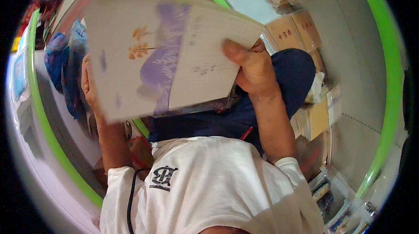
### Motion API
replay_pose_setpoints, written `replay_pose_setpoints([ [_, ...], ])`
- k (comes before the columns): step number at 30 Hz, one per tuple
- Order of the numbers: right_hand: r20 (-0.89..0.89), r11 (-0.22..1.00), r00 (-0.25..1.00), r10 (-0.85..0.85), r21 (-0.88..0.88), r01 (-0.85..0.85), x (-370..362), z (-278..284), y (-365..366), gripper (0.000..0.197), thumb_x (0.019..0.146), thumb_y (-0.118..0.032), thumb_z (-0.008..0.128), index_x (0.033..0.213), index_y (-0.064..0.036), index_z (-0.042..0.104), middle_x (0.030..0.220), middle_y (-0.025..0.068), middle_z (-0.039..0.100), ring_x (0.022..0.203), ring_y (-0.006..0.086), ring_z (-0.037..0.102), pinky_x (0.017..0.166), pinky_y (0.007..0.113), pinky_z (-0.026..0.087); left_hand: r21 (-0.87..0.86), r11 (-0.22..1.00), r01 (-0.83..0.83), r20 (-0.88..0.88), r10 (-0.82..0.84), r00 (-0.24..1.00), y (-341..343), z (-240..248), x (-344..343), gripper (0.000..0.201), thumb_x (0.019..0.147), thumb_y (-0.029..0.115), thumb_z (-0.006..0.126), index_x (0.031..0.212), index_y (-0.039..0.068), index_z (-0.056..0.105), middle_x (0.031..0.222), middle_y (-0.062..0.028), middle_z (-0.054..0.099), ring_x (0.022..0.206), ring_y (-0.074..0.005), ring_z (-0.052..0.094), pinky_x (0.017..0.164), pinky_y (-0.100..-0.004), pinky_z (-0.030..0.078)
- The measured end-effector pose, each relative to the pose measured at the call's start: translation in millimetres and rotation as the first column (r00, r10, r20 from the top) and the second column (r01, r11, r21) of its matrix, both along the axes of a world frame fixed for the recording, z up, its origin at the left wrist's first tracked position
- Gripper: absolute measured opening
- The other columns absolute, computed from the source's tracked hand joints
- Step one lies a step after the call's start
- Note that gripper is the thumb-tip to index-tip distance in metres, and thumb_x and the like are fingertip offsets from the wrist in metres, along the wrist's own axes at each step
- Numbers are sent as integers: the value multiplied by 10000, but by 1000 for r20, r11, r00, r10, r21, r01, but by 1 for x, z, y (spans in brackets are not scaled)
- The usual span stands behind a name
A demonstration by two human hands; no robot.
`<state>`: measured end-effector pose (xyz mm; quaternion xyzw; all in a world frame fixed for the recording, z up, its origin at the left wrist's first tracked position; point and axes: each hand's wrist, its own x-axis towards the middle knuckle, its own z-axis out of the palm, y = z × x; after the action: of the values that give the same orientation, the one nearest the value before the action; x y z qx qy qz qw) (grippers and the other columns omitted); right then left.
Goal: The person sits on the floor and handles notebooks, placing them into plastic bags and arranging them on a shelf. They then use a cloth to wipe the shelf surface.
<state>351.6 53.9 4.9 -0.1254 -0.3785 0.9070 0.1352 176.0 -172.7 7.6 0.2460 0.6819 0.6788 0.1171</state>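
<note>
Both hands hold a pale, slightly blurred notebook [198, 65] with a purple band and orange plant print, up at 11 o'clock in the view: the right hand [257, 70] clamps its 3 o'clock edge with the thumb on the cover, while the left hand [87, 86], partly hidden, grips the edge between 8 and 9. Dark trousers [294, 70] show beyond the right wrist, and brown packages [286, 35] lie between 1 and 2 o'clock.
</note>
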Motion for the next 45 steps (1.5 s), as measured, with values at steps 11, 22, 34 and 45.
replay_pose_setpoints([
  [11,406,741,809,-425,669,53,19,-32,-9,314,819,-306,641,956,-25,666,850,105,676,730,149,631,673,307,486,-342,921,183,-65,-218,974,-18,-65,-1,404,885,11,503,1280,-7,421,1209,-112,494,1076,-208,516,944,-322,405],
  [22,314,825,807,-500,-112,554,31,-52,18,353,785,-79,671,1110,1,555,1012,100,625,909,226,618,827,388,497,-574,819,0,249,174,953,12,-47,-5,441,954,315,393,1286,29,443,1286,-139,457,1164,-227,434,953,-324,355],
  [34,190,583,563,-805,72,809,41,-52,27,434,860,-86,589,1236,68,439,1209,161,529,1073,268,551,910,371,451,-461,882,-101,25,127,992,14,-53,-7,243,888,232,567,904,-6,612,768,12,563,704,-76,476,645,-214,385],
  [45,249,729,696,-674,70,681,37,-58,13,435,847,-82,598,1227,71,451,1173,149,548,1052,242,557,906,352,444,-376,782,-497,-831,-48,554,65,-23,-24,211,794,123,665,967,30,591,860,-92,588,786,-199,584,663,-309,477],
])
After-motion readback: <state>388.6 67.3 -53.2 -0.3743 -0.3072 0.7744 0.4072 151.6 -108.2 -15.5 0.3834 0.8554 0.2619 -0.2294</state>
